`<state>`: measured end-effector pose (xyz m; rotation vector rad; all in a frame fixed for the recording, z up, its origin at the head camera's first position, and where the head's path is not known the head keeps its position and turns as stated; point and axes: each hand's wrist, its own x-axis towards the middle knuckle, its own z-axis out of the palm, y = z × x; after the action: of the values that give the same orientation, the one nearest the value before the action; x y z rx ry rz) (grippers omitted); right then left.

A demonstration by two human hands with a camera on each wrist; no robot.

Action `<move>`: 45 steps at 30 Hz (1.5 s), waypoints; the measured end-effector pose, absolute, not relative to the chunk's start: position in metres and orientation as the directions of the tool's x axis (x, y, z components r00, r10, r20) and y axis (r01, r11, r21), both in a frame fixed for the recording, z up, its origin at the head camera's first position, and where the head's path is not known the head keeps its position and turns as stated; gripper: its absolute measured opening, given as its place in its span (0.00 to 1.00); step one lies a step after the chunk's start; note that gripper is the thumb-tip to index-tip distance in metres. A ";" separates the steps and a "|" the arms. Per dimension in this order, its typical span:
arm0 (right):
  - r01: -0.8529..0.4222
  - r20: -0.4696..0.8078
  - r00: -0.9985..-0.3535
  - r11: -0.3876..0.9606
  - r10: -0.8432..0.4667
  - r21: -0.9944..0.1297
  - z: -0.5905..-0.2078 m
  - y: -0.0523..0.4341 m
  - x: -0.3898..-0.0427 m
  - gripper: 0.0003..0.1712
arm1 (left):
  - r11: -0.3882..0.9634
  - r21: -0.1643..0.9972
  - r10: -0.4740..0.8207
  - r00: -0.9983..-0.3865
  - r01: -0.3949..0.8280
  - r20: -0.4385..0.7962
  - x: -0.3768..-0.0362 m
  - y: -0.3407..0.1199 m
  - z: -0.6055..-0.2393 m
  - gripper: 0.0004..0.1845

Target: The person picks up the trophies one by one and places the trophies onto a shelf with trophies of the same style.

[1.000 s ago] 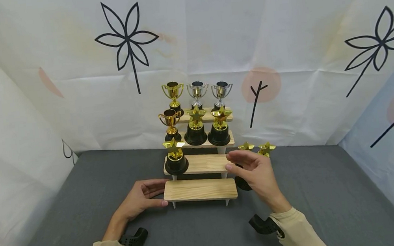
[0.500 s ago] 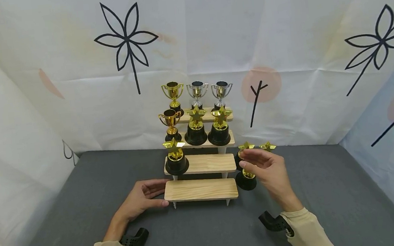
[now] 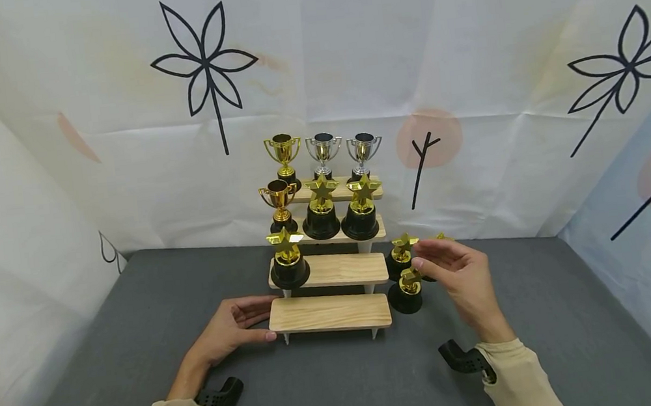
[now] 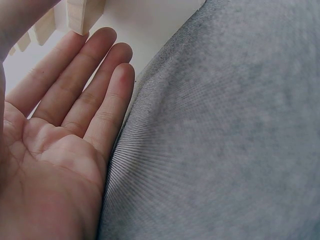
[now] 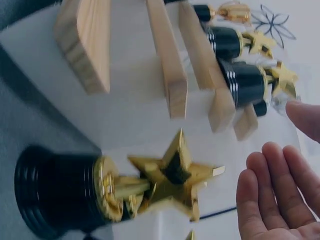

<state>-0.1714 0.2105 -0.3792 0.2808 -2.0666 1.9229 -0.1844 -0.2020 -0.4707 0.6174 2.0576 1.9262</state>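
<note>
From where I sit, my right hand hovers with its fingers loosely extended and holding nothing, just to the right of a small star trophy that stands on the grey tabletop beside the right end of the wooden stepped riser. The trophy is a glossy gold plastic star on a short gold stem, set in a round, ribbed black base; it stands upright, long axis vertical, star at the top. In the right wrist view the same star trophy fills the lower left, with my fingertips close to the star's points but not touching. A second star trophy stands just behind it. My left hand lies released on the tabletop, palm open, fingertips touching the left end of the riser's lowest pale pine step. The tabletop is covered in a fine-weave grey fabric.
</note>
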 end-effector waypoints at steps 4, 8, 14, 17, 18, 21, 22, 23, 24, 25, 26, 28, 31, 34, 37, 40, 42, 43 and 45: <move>-0.340 0.347 -0.935 0.096 0.069 -0.936 -0.384 0.220 -0.176 0.23 | 0.036 0.991 0.471 -0.877 0.131 0.099 -0.184 -0.202 -0.470 0.38; -0.318 0.328 -0.943 0.149 0.054 -0.936 -0.390 0.230 -0.180 0.25 | 0.044 0.991 0.466 -0.880 0.125 0.090 -0.185 -0.202 -0.470 0.38; -0.262 0.264 -0.964 0.214 -0.020 -0.941 -0.398 0.239 -0.184 0.28 | 0.042 0.991 0.465 -0.880 0.126 0.092 -0.185 -0.202 -0.471 0.38; -0.217 0.208 -0.976 0.206 -0.063 -0.954 -0.403 0.241 -0.186 0.29 | 0.039 0.991 0.467 -0.879 0.128 0.095 -0.186 -0.203 -0.472 0.38; -0.203 0.191 -0.978 0.204 -0.078 -0.958 -0.404 0.241 -0.187 0.29 | 0.039 0.991 0.467 -0.879 0.130 0.097 -0.186 -0.203 -0.472 0.38; -0.163 0.141 -0.983 0.205 -0.116 -0.965 -0.409 0.243 -0.188 0.30 | 0.041 0.990 0.466 -0.879 0.132 0.098 -0.185 -0.203 -0.472 0.37; -0.153 0.128 -0.984 0.213 -0.127 -0.965 -0.410 0.243 -0.189 0.30 | 0.042 0.991 0.466 -0.880 0.130 0.096 -0.186 -0.203 -0.472 0.38; -0.142 0.114 -0.984 0.220 -0.135 -0.965 -0.411 0.244 -0.189 0.30 | 0.043 0.991 0.465 -0.880 0.129 0.095 -0.186 -0.203 -0.472 0.37; -0.132 0.101 -0.985 0.231 -0.141 -0.964 -0.412 0.244 -0.190 0.30 | 0.044 0.991 0.465 -0.880 0.129 0.094 -0.186 -0.203 -0.472 0.37; -0.120 0.088 -0.986 0.238 -0.144 -0.964 -0.413 0.244 -0.190 0.30 | 0.046 0.991 0.464 -0.881 0.127 0.092 -0.186 -0.203 -0.472 0.37; -0.109 0.075 -0.987 0.244 -0.145 -0.964 -0.413 0.245 -0.190 0.30 | 0.046 0.991 0.463 -0.882 0.126 0.091 -0.186 -0.202 -0.472 0.37; -0.094 0.057 -0.987 0.259 -0.148 -0.961 -0.415 0.245 -0.190 0.29 | 0.049 0.991 0.462 -0.882 0.124 0.087 -0.186 -0.202 -0.471 0.37; -0.086 0.047 -0.987 0.263 -0.154 -0.961 -0.415 0.244 -0.189 0.27 | 0.053 0.991 0.462 -0.882 0.125 0.087 -0.185 -0.202 -0.471 0.38; -0.098 0.058 -0.986 0.259 -0.158 -0.961 -0.415 0.244 -0.188 0.26 | 0.052 0.991 0.464 -0.882 0.127 0.088 -0.185 -0.202 -0.470 0.38; -0.122 0.081 -0.983 0.259 -0.162 -0.958 -0.412 0.244 -0.187 0.25 | 0.049 0.991 0.464 -0.881 0.125 0.088 -0.184 -0.202 -0.470 0.38; -0.151 0.111 -0.981 0.265 -0.159 -0.952 -0.407 0.244 -0.185 0.23 | 0.048 0.991 0.465 -0.881 0.122 0.086 -0.184 -0.202 -0.470 0.38; -0.165 0.127 -0.980 0.274 -0.152 -0.947 -0.402 0.244 -0.183 0.23 | 0.048 0.991 0.465 -0.881 0.121 0.085 -0.184 -0.203 -0.470 0.38; -0.172 0.135 -0.980 0.275 -0.147 -0.946 -0.399 0.245 -0.182 0.23 | 0.049 0.991 0.464 -0.882 0.122 0.085 -0.184 -0.203 -0.470 0.38; -0.182 0.149 -0.980 0.277 -0.134 -0.943 -0.394 0.246 -0.180 0.23 | 0.051 0.991 0.463 -0.882 0.121 0.084 -0.185 -0.203 -0.471 0.38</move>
<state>-0.1797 0.2456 -0.3936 0.3066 -2.4786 1.8394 -0.1846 -0.2029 -0.4705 0.5946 2.0716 1.9112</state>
